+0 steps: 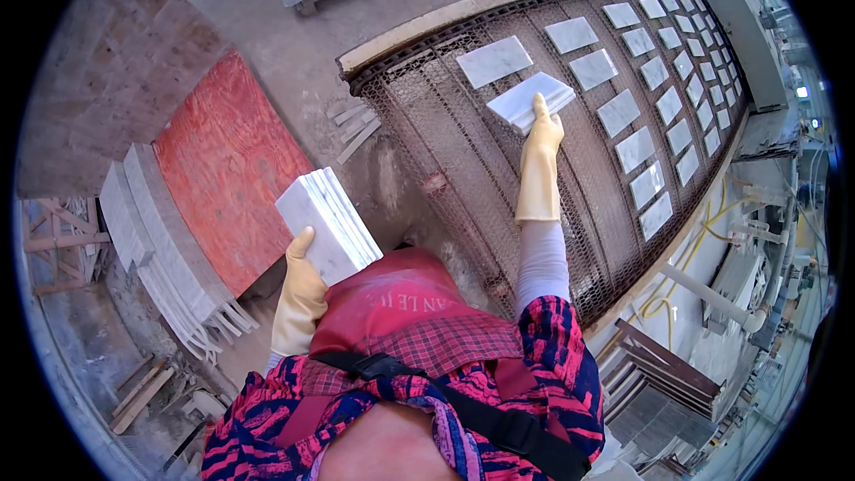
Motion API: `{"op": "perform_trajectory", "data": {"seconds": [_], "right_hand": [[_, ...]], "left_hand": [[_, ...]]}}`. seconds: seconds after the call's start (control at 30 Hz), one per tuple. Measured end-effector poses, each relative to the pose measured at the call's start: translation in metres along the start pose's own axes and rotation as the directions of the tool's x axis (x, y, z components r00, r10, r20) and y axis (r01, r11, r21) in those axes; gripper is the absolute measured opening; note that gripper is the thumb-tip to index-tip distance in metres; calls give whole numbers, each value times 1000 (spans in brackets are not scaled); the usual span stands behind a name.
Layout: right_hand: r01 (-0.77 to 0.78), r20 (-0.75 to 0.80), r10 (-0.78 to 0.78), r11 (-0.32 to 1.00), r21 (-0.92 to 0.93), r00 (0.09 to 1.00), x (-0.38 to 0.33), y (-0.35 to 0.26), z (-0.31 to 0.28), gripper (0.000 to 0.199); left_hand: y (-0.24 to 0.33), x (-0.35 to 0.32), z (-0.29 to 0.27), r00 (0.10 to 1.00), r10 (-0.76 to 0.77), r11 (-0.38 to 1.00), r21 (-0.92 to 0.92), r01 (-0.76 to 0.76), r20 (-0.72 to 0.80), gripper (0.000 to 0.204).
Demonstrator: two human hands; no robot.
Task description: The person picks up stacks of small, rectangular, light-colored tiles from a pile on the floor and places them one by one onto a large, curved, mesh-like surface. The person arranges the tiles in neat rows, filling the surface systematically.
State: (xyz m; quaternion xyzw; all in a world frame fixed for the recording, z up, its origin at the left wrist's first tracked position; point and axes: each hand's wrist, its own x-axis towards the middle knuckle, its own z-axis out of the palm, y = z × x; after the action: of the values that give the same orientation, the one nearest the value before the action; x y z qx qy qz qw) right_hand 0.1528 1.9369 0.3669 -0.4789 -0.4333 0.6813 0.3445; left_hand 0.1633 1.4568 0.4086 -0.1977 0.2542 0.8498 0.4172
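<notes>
My left hand (pixel 301 296), in a cream rubber glove, is closed on a stack of several white-grey marble tiles (pixel 322 233), held tilted in front of my red apron. My right hand (pixel 542 144), gloved the same way, reaches out over a wire-mesh conveyor belt (pixel 463 169). Its thumb lies on top of a small stack of marble tiles (pixel 524 98); the fingers beneath are hidden. Just beyond that stack, a single marble tile (pixel 494 61) lies flat on the mesh. I cannot tell whether the held stack touches the belt.
Rows of marble tiles (pixel 635 150) lie along the belt toward a grey machine housing (pixel 744 36). A red board (pixel 227 169) stands to my left beside long stone strips (pixel 169 223). Stone offcuts (pixel 358 131) lie on the floor by the belt. A yellow hose (pixel 686 263) hangs at right.
</notes>
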Motion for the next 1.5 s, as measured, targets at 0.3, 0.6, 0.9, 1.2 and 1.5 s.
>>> {"op": "perform_trajectory", "data": {"seconds": [0.3,0.6,0.9,1.2,1.5], "right_hand": [[21,-78,-26,998,-66,997,-4,1,-73,42],[54,-128,-60,997,-52,990,12,29,-106,46],[15,-260,-39,995,-94,965,-30,6,-149,40],[-180,-302,-28,749,-638,953,-106,-51,-170,42],[-148,552,289,947,-287,782,-250,-35,-95,48]], "left_hand": [[-12,22,26,1000,-26,996,82,25,11,85],[-18,41,43,990,-81,978,202,56,113,92],[-24,43,61,974,-137,956,281,83,179,100],[-31,64,82,875,-354,907,352,233,331,107],[-75,91,123,699,-588,769,549,328,407,106]]}}
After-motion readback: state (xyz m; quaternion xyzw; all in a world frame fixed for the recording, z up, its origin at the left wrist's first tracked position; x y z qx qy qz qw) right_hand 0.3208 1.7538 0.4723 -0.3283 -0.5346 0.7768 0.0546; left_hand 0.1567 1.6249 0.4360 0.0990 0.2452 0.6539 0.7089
